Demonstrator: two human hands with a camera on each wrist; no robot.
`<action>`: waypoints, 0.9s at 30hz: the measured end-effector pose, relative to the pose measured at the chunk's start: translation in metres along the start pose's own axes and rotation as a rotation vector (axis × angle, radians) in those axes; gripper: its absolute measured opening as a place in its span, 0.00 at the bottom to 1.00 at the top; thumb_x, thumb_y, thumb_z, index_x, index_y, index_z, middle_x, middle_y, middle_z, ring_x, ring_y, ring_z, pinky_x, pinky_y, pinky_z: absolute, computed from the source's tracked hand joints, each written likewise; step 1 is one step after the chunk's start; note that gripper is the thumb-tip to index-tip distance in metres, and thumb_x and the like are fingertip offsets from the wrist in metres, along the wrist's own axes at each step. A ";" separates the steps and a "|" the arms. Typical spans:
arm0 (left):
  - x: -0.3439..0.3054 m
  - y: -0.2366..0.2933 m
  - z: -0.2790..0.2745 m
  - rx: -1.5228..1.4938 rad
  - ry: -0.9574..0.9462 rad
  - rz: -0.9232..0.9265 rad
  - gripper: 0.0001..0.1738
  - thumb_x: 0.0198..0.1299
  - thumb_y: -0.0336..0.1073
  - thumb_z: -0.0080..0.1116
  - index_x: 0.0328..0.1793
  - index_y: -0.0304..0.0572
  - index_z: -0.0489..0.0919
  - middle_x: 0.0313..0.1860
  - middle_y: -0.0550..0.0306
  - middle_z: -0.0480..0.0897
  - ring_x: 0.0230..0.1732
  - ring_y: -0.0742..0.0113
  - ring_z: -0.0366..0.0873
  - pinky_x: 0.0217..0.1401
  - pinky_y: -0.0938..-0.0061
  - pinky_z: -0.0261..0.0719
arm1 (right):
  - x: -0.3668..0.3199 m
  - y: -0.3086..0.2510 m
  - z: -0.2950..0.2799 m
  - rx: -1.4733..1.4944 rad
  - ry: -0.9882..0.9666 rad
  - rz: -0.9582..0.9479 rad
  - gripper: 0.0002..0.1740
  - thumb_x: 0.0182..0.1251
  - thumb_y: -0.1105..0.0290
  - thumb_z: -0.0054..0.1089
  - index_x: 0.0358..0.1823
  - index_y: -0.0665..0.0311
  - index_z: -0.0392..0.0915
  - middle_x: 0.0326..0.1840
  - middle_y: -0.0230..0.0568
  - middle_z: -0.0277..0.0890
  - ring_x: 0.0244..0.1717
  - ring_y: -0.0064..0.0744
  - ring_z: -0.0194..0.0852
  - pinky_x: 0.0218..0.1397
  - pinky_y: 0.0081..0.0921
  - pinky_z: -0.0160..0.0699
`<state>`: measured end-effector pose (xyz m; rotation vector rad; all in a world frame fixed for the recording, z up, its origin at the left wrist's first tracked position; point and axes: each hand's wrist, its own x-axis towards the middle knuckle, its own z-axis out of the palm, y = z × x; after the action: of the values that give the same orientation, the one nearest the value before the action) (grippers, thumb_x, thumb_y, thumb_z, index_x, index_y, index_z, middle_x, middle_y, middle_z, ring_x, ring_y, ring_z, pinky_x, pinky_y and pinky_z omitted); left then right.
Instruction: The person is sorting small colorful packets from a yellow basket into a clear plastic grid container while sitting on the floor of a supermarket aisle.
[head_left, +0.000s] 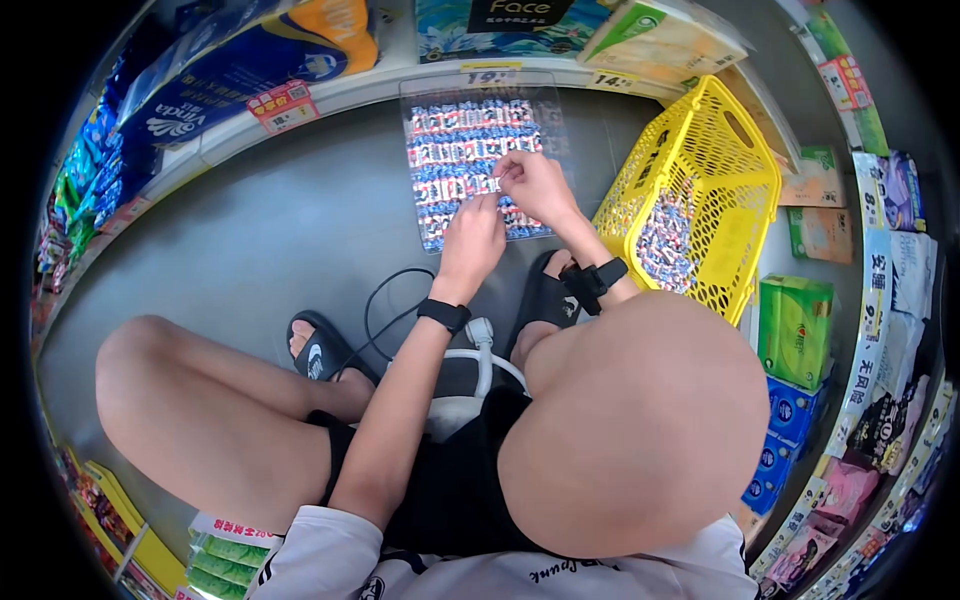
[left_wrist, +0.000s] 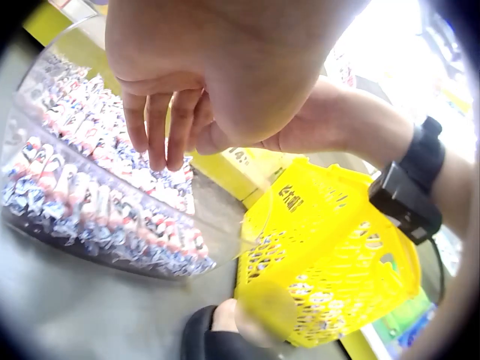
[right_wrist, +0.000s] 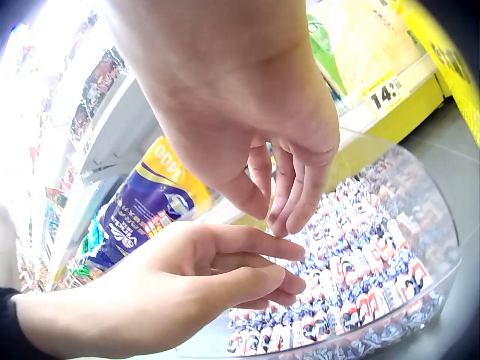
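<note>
2 wrist views show the left hand (right_wrist: 176, 294) slack-fingered above the candy tray (right_wrist: 454, 251); right hand (right_wrist: 247, 131): grip unclear.

wrist straps (head_left: 444, 314): black | shirt (head_left: 318, 556): white, black sleeve stripes | shorts (head_left: 452, 492): black | sandals (head_left: 318, 354): black, white logo

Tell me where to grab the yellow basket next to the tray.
The yellow basket leans tilted, with sweets inside. Probably hook a hand through the handle slot in its upper end wall, coming from above. That end sits highest and looks unobstructed.
</note>
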<state>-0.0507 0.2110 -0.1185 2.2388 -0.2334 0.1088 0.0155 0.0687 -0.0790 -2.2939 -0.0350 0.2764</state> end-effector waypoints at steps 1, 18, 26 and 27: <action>0.006 0.007 -0.003 -0.024 -0.082 0.001 0.09 0.67 0.27 0.56 0.49 0.28 0.80 0.43 0.32 0.84 0.48 0.34 0.83 0.53 0.47 0.81 | -0.005 -0.005 -0.008 0.005 0.013 -0.004 0.10 0.60 0.78 0.61 0.41 0.66 0.87 0.33 0.50 0.88 0.39 0.47 0.91 0.48 0.37 0.87; 0.052 0.166 -0.010 -0.227 -0.410 0.533 0.16 0.56 0.15 0.51 0.50 0.32 0.79 0.39 0.43 0.82 0.43 0.41 0.82 0.47 0.55 0.81 | -0.113 0.007 -0.178 -0.032 0.332 -0.004 0.08 0.64 0.75 0.64 0.42 0.70 0.87 0.33 0.49 0.87 0.37 0.40 0.90 0.46 0.33 0.87; 0.069 0.214 0.038 -0.078 -0.550 0.792 0.24 0.58 0.16 0.53 0.59 0.38 0.85 0.47 0.38 0.87 0.50 0.37 0.85 0.52 0.51 0.83 | -0.140 0.086 -0.212 0.059 0.180 0.171 0.10 0.65 0.72 0.69 0.45 0.69 0.89 0.34 0.44 0.89 0.36 0.31 0.89 0.44 0.29 0.86; 0.069 0.216 0.049 -0.085 -0.562 0.802 0.21 0.58 0.16 0.53 0.56 0.36 0.85 0.47 0.37 0.86 0.50 0.37 0.85 0.52 0.50 0.83 | -0.142 0.093 -0.216 0.044 0.143 0.199 0.10 0.65 0.73 0.69 0.45 0.69 0.89 0.34 0.44 0.89 0.36 0.31 0.89 0.43 0.29 0.85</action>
<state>-0.0276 0.0311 0.0262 1.9191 -1.3974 -0.1071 -0.0835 -0.1680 0.0193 -2.2697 0.2704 0.2114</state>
